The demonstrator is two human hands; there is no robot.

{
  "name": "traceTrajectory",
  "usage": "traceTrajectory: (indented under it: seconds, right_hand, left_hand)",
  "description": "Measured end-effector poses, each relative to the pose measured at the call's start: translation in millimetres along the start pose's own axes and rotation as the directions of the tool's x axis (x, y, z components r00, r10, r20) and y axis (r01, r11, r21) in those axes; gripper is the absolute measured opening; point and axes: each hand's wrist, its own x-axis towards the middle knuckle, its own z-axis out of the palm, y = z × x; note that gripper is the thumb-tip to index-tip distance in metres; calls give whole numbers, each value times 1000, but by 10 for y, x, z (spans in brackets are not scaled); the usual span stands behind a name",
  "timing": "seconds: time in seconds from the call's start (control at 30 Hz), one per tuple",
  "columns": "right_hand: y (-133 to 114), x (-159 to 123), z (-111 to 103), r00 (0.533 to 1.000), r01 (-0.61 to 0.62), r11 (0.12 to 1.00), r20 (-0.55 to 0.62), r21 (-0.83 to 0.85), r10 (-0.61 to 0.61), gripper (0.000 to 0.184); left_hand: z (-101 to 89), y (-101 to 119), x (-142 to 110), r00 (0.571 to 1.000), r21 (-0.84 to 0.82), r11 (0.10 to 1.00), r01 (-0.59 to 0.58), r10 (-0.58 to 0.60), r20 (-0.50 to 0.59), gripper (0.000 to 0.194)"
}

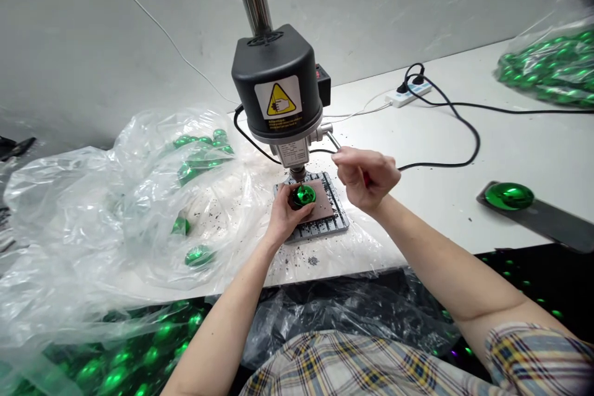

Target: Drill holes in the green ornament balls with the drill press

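Fingers of the left hand [284, 218] curl firmly round a shiny green ball [304, 196], pinning it to a brown pad [322, 210] right under the drill tip [297, 173]! Over to the right hand [366, 177]: fingers bunched, thumb close in, right beside the steel lever [332, 137], with a bit of red showing at the fingers (whether they have hold of that lever, I can't tell from here).

The pad sits on a slotted metal base [320, 232], with black specks [313, 260] scattered around it. Big danger spot: those left fingers sit very near the drill tip, so if the ball slips, skin could meet metal. Too hard a pull on the lever could crack the ball or send it skidding. Out to the left, a clear plastic bag [83, 210] holds more green balls [199, 255], and a black cord [445, 136] loops across the bench [431, 198] on the right.
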Motion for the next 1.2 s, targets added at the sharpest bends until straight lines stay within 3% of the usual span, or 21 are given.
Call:
traceTrajectory:
  seconds: [0.07,0.17,0.3,0.4,0.47,0.53,0.6,0.67,0.7,0.77,0.83,0.9,0.97,1.03,1.07,1.1,1.13,1.2]
  right_hand:
    - [-50,81,33,998,-45,999,-36,-14,44,30]
    - [-89,407,131,957,-270,962,-120,-39,264,20]
    - [75,889,238,823,-563,826,-73,28,563,19]
    - [255,1056,264,727,-684,727,-21,61,686,25]
    - [313,1091,270,683,-730,683,-13,31,730,24]
    - [304,1107,281,652,-758,652,-21,6,758,17]
    - [257,1128,305,648,-761,649,-47,5,760,8]
    - [210,1153,340,652,-755,655,-87,4,753,7]
    - [195,1163,357,651,-755,656,-116,-2,750,12]
    - [183,1171,384,662,-743,669,-170,-16,730,20]
    - [191,1159,393,695,-706,708,-186,4,694,24]
    - [207,1133,385,726,-666,743,-169,69,666,25]
    - [223,1106,365,740,-641,755,-149,138,656,25]
    - [233,1090,343,750,-625,759,-128,182,649,26]
    - [235,1086,334,756,-617,762,-124,196,643,26]
    - [235,1083,327,760,-610,765,-122,207,639,26]
    - [234,1082,323,761,-607,766,-123,210,637,26]
    - [228,1078,320,763,-607,771,-129,194,633,26]
  left_hand:
    - [-2,8,-7,1000,-4,1000,11,-11,0,45]
    - [-4,11,-16,999,-43,998,50,-50,8,45]
    - [13,4,2,993,-70,991,113,-113,17,47]
    - [27,54,-41,991,-69,988,135,-136,-13,49]
    - [23,136,-194,990,-39,995,93,-97,-101,48]
    - [9,224,-489,988,21,999,-27,29,-149,46]
    - [1,265,-903,980,70,978,-196,197,-12,44]
    - [24,218,-1351,919,95,946,-309,272,285,42]
    - [53,161,-1556,875,128,942,-311,231,425,43]
    - [142,4,-1872,810,271,942,-196,-1,587,48]
    - [242,-141,-2030,762,450,893,16,-303,572,55]
    - [300,-180,-2043,697,573,789,223,-540,472,62]
    - [265,-57,-1961,644,589,741,321,-627,438,65]
    - [101,195,-1823,623,478,825,303,-551,556,59]
    - [-32,331,-1734,631,373,886,277,-460,625,50]
    - [-197,449,-1630,667,261,929,263,-371,646,40]
    - [-385,529,-1509,738,180,949,258,-314,597,34]
    - [-798,537,-1223,915,183,955,233,-279,293,32]
